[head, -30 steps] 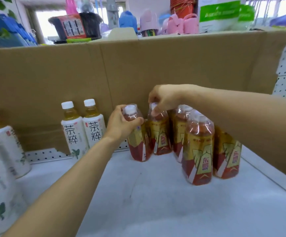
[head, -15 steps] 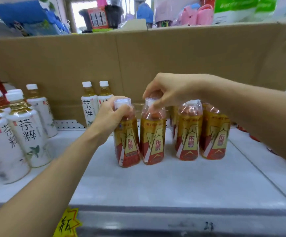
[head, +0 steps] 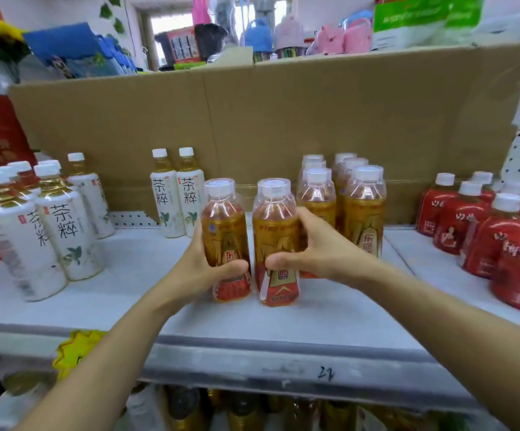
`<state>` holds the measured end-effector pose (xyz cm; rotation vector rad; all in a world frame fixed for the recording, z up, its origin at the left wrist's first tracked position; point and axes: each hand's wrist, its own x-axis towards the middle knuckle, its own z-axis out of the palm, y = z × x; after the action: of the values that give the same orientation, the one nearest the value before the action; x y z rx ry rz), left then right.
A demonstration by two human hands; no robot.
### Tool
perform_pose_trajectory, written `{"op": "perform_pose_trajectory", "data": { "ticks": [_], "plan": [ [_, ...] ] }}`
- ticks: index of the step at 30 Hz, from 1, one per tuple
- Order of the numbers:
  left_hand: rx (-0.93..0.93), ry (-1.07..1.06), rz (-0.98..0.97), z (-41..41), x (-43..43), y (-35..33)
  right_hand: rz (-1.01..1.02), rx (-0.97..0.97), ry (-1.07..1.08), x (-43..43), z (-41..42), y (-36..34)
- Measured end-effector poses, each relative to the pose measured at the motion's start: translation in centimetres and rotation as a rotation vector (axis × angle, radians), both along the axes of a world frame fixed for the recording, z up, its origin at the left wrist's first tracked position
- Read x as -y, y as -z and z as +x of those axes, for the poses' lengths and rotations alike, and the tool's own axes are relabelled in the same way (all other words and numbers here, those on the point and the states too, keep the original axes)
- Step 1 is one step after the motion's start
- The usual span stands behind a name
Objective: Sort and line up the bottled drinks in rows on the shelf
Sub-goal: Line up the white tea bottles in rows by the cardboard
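At the far left I see white tea bottles (head: 50, 231) bunched on the shelf (head: 330, 318). Next, the left hand (head: 199, 265) is wrapped round one amber bottle (head: 221, 219), thumb across its label. A narrow gap over, the right hand (head: 320, 253) is clamped on a second amber bottle (head: 274, 225). Both bottles are upright, long axes vertical, and appear to rest on the shelf. They sit forward of the two amber rows (head: 365, 206), which lie behind and to the right. The right hand is nearer those rows. I judge the pair must go back, square with them. Red bottles (head: 485, 231) close the right end.
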<state>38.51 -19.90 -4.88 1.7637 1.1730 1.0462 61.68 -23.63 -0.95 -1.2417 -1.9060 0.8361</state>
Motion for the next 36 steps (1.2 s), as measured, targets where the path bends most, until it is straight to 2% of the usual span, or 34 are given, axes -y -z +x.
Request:
{"op": "perform_pose_trajectory", "data": {
  "ticks": [2,5,10,16,21,32,36],
  "plan": [
    [-0.076,-0.006,-0.030,-0.5,0.3,0.8,-0.024,-0.101,0.059,0.4,-0.7,2.6],
    [-0.065,-0.016,-0.044,-0.4,1.0,0.8,0.005,-0.182,0.104,0.9,-0.8,3.5],
    [-0.075,-0.017,-0.007,3.3,2.8,1.3,0.016,-0.174,0.145,3.1,4.1,3.6],
    [-0.059,0.061,0.021,9.6,3.3,2.1,0.087,-0.123,0.356,4.8,10.5,3.9],
    [-0.034,0.038,0.030,11.9,3.7,2.3,0.055,-0.083,0.374,5.3,10.8,5.1],
    [-0.133,0.004,0.036,12.1,4.8,1.6,-0.006,-0.029,0.376,5.6,10.6,4.9],
    [-0.237,0.006,0.012,11.0,5.6,1.4,0.154,-0.028,0.546,6.6,9.2,5.2]
  ]
}}
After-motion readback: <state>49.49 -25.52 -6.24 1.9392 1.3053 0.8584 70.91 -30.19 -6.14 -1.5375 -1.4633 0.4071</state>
